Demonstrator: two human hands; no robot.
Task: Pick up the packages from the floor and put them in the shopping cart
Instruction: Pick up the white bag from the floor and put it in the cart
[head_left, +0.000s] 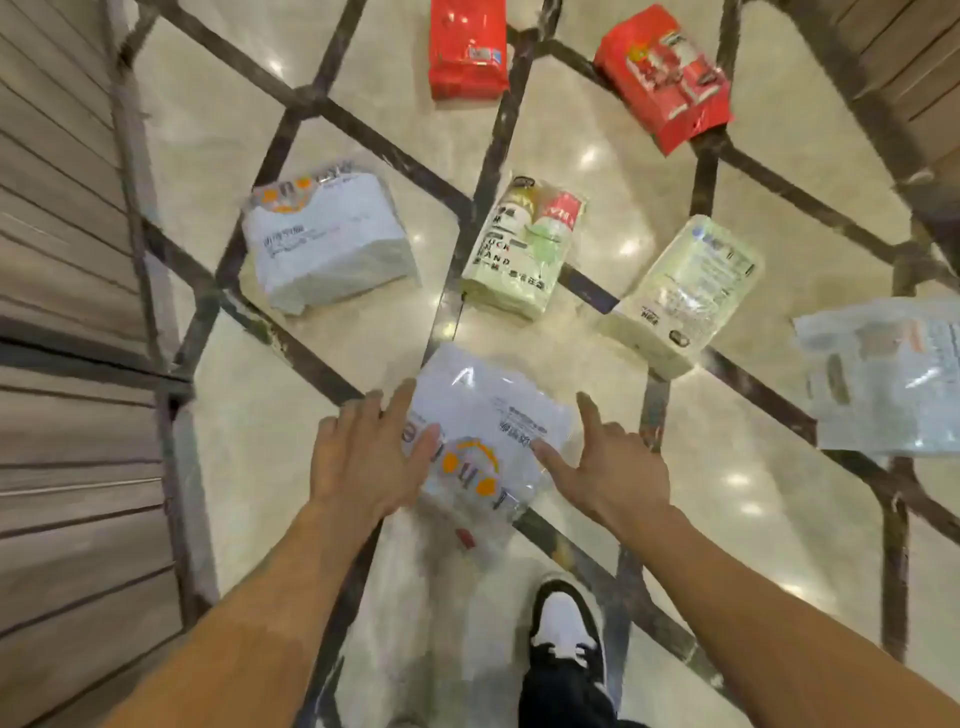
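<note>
Several packages lie on the glossy tiled floor. Nearest me is a white package with an orange logo (483, 431). My left hand (363, 457) lies spread against its left side, and my right hand (608, 462) touches its right side with fingers apart. Neither hand has closed around it. Further off lie another white package (327, 239), a pale green pack (524, 244), a second green pack (680, 296), a clear-wrapped white pack (888, 374) at the right, and two red packs (467, 47) (670, 73) at the top. No shopping cart is in view.
A wood-slat wall or cabinet front (67, 312) runs along the left, and more wood panelling (914, 67) is at the top right. My black-and-white shoe (566, 629) stands just below the nearest package. Dark stone strips cross the cream floor (779, 519).
</note>
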